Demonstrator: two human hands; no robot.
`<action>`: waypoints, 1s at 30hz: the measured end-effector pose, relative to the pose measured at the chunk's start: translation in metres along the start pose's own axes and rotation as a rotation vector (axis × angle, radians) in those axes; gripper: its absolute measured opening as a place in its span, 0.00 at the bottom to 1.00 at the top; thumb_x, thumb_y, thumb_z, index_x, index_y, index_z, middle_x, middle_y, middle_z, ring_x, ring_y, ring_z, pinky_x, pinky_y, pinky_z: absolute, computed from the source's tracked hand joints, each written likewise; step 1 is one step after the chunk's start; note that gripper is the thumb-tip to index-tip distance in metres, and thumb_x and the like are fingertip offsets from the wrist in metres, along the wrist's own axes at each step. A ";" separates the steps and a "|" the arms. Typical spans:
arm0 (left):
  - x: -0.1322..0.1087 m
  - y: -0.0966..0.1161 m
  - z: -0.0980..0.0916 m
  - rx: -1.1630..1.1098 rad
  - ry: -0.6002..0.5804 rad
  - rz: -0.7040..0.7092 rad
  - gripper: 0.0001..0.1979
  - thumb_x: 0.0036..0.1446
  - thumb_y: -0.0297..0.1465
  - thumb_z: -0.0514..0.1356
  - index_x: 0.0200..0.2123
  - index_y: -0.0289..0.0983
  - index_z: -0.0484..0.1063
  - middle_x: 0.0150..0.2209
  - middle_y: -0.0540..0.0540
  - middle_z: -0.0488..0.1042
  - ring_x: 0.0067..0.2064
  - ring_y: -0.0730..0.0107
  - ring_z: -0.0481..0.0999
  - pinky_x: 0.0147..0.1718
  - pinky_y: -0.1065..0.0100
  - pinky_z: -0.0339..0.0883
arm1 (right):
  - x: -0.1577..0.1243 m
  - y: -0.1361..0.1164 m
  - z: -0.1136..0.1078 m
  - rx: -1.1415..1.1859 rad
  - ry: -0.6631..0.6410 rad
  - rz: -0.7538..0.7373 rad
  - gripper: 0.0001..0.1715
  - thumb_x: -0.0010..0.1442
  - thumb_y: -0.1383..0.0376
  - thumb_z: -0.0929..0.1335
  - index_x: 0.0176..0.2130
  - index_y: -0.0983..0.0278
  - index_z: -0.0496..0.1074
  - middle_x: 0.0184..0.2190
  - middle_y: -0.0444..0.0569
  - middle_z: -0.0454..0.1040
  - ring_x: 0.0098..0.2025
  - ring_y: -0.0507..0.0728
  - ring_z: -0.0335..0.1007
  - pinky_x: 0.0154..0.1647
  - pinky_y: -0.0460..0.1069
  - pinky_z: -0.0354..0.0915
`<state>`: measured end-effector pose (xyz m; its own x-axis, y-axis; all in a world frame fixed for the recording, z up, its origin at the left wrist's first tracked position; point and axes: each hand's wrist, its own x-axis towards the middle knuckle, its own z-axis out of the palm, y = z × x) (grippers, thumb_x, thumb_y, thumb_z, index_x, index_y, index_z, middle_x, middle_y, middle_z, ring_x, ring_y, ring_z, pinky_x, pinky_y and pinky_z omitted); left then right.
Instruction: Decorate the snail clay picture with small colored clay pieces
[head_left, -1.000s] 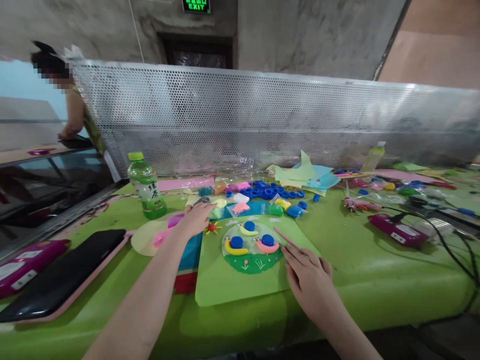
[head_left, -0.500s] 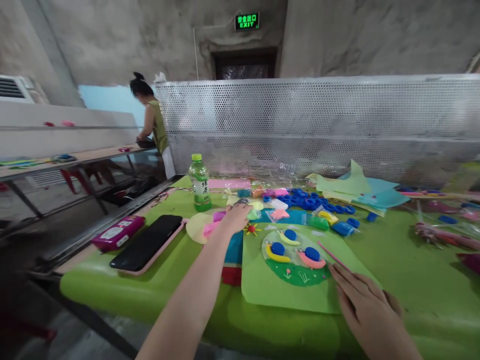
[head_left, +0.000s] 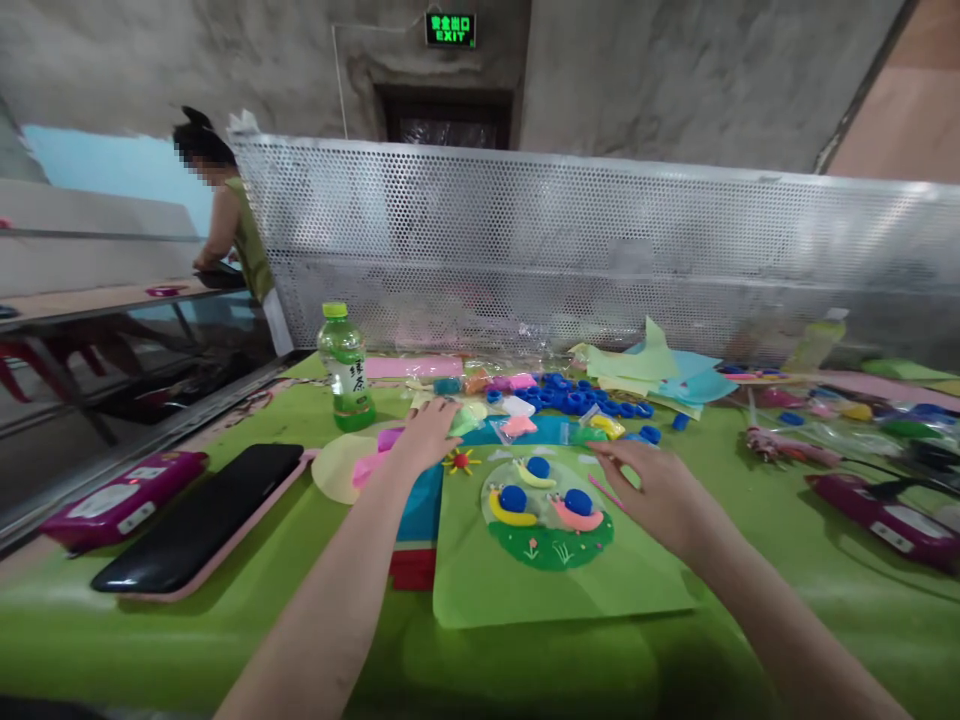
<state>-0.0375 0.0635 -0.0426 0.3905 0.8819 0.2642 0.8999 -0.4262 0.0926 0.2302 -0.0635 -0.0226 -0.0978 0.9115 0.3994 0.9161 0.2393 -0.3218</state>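
A light green sheet (head_left: 480, 580) lies on the table, bearing three clay snails with blue shells: a yellow snail (head_left: 514, 515), a pale yellow snail (head_left: 534, 478) and a pink snail (head_left: 581, 518). Below them is a dark green grass patch (head_left: 551, 548); a small red sun (head_left: 460, 461) with yellow rays is at the upper left. My left hand (head_left: 426, 438) reaches past the sheet's left side, fingers stretched beside a pale green packet (head_left: 470, 418). Over the sheet's right edge, my right hand (head_left: 646, 488) has thumb and fingers apart, fingertips near a green clay packet (head_left: 586, 434). A thin pink stick (head_left: 604, 491) lies beneath it.
Blue caps (head_left: 581, 395) and paper offcuts (head_left: 652, 370) lie at the back, before a perforated metal screen (head_left: 480, 240). On the left are a green tea bottle (head_left: 346, 375), a phone (head_left: 202, 520) and a purple device (head_left: 124, 500). Another person (head_left: 232, 220) stands beyond.
My right hand has moved forward from the sheet's lower right to its upper right edge. My left hand stays near the packets, its fingers now stretched further. The view has turned rightward.
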 end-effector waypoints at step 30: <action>0.011 0.017 0.007 0.131 -0.086 -0.070 0.25 0.56 0.29 0.49 0.58 0.38 0.55 0.58 0.39 0.62 0.57 0.53 0.64 0.53 0.47 0.55 | 0.093 0.032 0.063 -0.064 -0.237 -0.260 0.23 0.60 0.74 0.59 0.53 0.69 0.67 0.53 0.54 0.69 0.55 0.59 0.63 0.55 0.52 0.59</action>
<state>-0.0167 0.0676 -0.0446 0.3357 0.9251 0.1778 0.9410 -0.3378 -0.0191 0.2258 0.0500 -0.0500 -0.4114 0.8770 0.2483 0.8705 0.4588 -0.1783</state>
